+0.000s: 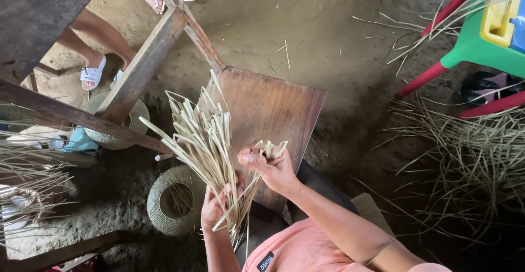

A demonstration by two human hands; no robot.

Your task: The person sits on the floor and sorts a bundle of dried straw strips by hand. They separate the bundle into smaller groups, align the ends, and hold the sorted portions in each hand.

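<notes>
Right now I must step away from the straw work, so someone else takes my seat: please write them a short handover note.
Left hand: closed around the base of a fanned bundle of pale straw strips, held over the wooden board.
Right hand: gripping a few folded strip ends beside the bundle.
Nearby: a woven round basket on the dirt floor below left, and a loose pile of strips to the right.
Done: strips gathered in hand. Left: the strips show no weaving yet.

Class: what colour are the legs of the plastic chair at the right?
Red legs under a green seat frame; head view, upper right.
</notes>
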